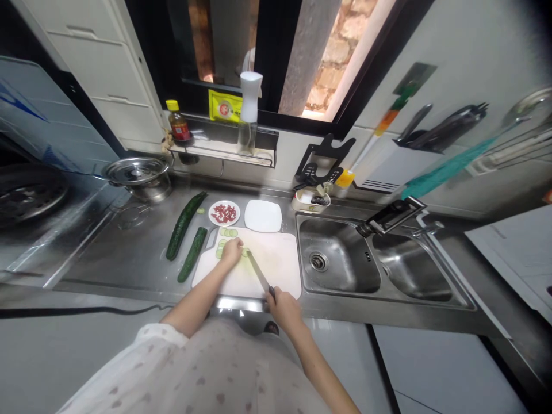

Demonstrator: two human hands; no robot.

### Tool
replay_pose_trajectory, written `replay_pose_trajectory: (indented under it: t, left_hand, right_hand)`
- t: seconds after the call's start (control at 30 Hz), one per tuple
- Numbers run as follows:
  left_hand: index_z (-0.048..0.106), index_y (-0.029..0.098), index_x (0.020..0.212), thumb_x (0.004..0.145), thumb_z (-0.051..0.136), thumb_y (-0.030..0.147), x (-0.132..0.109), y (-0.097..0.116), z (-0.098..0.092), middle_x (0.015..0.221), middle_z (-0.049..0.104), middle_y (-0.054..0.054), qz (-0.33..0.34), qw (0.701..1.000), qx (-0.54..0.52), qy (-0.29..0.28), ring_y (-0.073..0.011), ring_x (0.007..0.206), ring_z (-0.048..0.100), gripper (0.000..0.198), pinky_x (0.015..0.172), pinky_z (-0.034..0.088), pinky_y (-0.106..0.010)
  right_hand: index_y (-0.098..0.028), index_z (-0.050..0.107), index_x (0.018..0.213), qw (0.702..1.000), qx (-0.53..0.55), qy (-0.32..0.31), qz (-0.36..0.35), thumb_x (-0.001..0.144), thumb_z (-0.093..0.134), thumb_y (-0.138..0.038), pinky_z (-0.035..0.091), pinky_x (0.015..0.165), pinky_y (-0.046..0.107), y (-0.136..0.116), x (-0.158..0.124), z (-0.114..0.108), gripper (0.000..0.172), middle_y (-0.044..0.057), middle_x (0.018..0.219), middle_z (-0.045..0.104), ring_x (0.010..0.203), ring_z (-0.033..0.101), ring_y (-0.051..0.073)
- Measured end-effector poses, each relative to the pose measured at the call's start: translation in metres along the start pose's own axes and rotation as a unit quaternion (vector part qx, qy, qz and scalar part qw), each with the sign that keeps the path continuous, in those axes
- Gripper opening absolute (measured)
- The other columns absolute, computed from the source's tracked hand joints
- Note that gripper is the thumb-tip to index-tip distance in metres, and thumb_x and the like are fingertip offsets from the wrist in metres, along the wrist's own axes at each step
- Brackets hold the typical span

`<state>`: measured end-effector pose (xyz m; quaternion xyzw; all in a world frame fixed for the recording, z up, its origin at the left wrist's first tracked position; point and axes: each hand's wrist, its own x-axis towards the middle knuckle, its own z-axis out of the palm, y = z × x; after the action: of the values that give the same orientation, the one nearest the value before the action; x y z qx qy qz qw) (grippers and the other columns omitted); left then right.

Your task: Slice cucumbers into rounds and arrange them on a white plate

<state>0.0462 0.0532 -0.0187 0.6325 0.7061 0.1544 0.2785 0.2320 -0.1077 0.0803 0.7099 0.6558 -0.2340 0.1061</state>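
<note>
My right hand [284, 309] is wrapped round the dark handle of a kitchen knife [257, 271]. The blade points up and left over a white cutting board [280, 259], its tip by a pale cucumber slice [245, 252]. Close to the tip, my left hand [233, 252] is closed, its fingers curled down on cucumber slices and partly hiding them. More cucumber slices [228, 233] lie in a row at the board's upper left. Left of the board are a cut cucumber [192, 255] and a longer cucumber [186, 225], with a small end piece [200, 211] beside it.
Behind the board stand a plate of chopped reddish pieces [225, 213] and a white square plate [263, 216]. A double sink [340, 253] is to the right. A lidded steel pot [144, 178] stands at the back left. A shelf [224, 154] holds bottles below the window.
</note>
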Motion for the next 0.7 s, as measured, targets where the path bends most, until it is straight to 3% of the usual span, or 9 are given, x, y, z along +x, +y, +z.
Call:
replay_pose_trajectory:
  t: [0.7]
  left_hand:
    - [0.067, 0.017, 0.096, 0.08, 0.052, 0.01, 0.0041, -0.0038, 0.0037, 0.1, 0.069, -0.008, -0.006, 1.0, -0.001, -0.003, -0.0197, 0.096, 0.062, 0.023, 0.084, 0.044, -0.027]
  right_hand:
    - [-0.014, 0.059, 0.11, 0.999, -0.039, -0.02, -0.009, 0.098, 0.034, -0.033, 0.044, 0.074, 0.03, -0.01, 0.0007, -0.0031, 0.034, 0.015, 0.097, 0.07, 0.093, 0.067, 0.024]
